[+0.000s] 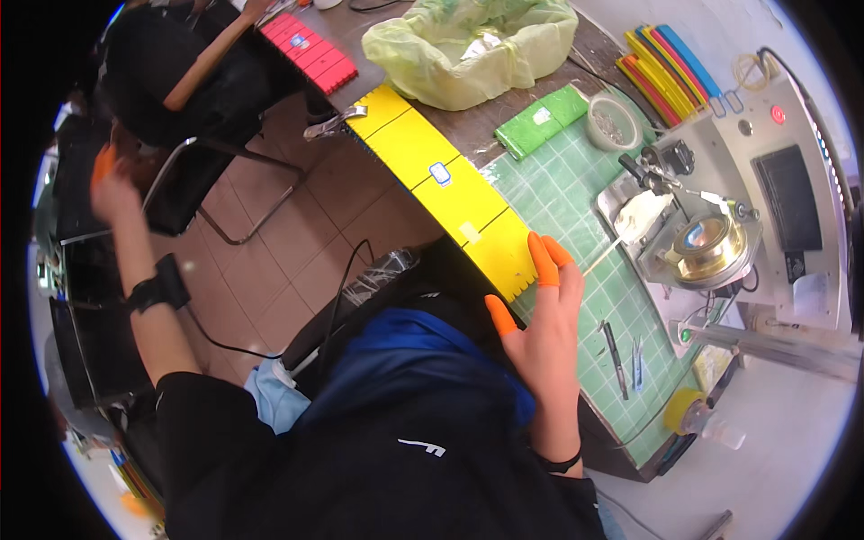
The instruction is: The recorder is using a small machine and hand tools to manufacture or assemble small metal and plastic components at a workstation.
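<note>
Beside the end of a long, flat yellow segmented strip (396, 135), my right hand (547, 337) has its thumb and fingers spread apart around the strip's near corner. Orange finger cots cover its fingertips, which are at or against the strip's edge. The strip runs along the bench edge and carries a small blue-and-white label and a pale patch. Far out to the left, over the floor side, is my left hand (115, 193), smeared by motion. Orange shows at its fingertips, and a black band with a cable sits on that forearm. No held thing can be made out there.
On the green mat (576, 216) lie a green block (542, 121), a small bowl (614, 122), a black pen-like tool (616, 360) and tweezers (638, 362). A machine with a brass ring (706, 247) stands right. Farther back are a lined basket (432, 67), a red strip (309, 52) and a seated person.
</note>
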`<state>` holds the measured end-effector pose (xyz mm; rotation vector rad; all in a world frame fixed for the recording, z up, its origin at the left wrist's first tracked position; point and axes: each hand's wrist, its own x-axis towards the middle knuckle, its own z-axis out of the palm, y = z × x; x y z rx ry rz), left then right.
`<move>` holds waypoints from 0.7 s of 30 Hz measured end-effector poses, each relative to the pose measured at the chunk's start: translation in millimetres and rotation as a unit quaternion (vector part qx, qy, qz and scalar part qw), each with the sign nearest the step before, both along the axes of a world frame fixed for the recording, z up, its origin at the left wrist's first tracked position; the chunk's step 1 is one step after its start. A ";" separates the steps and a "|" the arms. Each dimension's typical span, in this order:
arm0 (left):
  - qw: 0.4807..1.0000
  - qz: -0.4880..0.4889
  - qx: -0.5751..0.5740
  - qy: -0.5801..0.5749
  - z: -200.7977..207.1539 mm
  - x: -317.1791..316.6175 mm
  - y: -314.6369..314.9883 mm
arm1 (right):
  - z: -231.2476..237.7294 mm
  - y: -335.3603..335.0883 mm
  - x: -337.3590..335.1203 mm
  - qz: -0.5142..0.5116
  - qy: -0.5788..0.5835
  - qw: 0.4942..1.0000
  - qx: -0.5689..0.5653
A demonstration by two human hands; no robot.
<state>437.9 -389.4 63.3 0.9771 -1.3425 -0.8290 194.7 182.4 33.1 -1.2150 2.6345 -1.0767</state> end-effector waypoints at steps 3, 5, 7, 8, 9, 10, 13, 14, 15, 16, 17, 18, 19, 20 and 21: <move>0.983 0.047 -0.145 -0.104 42.0 55.5 26.5 | -11.2 3.1 -6.7 -0.021 0.005 0.999 0.044; 0.952 0.087 -0.238 -0.172 71.5 79.9 25.9 | -17.4 1.5 -5.0 -0.020 -0.006 0.999 0.045; 0.906 0.132 -0.327 -0.232 97.9 112.4 8.3 | -20.7 1.0 -6.1 -0.013 -0.011 0.999 0.047; 0.881 0.154 -0.367 -0.257 107.2 85.2 19.2 | -21.9 0.9 -8.2 -0.015 0.007 0.998 0.066; 0.852 0.177 -0.406 -0.280 108.2 62.8 38.8 | -22.5 1.5 -8.2 -0.016 0.025 0.996 0.084; 0.904 -0.078 -0.403 -0.119 95.8 20.7 73.4 | -22.3 1.3 -8.6 -0.017 0.026 0.996 0.085; 0.718 -0.052 -0.572 -0.393 40.3 -89.2 206.9 | -19.4 2.5 -8.0 -0.030 0.027 0.992 0.118; 0.734 -0.159 -0.573 -0.329 6.8 -99.3 217.3 | -17.3 1.9 -7.1 -0.031 0.019 0.993 0.114; 0.759 -0.301 -0.494 -0.300 -3.6 -123.2 246.7 | -18.1 1.6 -6.6 -0.033 0.010 0.993 0.114; 0.774 -0.343 -0.458 -0.270 -20.6 -141.2 271.1 | -20.4 1.4 -6.2 -0.036 0.009 0.993 0.114; 0.777 -0.386 -0.407 -0.285 -33.8 -150.8 288.0 | -21.1 2.5 -6.8 -0.030 0.013 0.993 0.116; 0.774 -0.425 -0.360 -0.301 -35.3 -152.9 301.3 | -15.9 4.4 -5.3 -0.026 0.020 0.993 0.111; 0.771 -0.432 -0.359 -0.300 -44.4 -153.5 307.9 | -16.7 4.2 -5.0 -0.032 0.017 0.993 0.113; 0.782 -0.434 -0.326 -0.306 -52.1 -153.8 313.0 | -17.2 3.4 -5.2 -0.021 0.013 0.993 0.113; 0.792 -0.436 -0.293 -0.312 -58.4 -155.6 317.3 | -18.3 4.0 -5.5 -0.009 0.009 0.994 0.112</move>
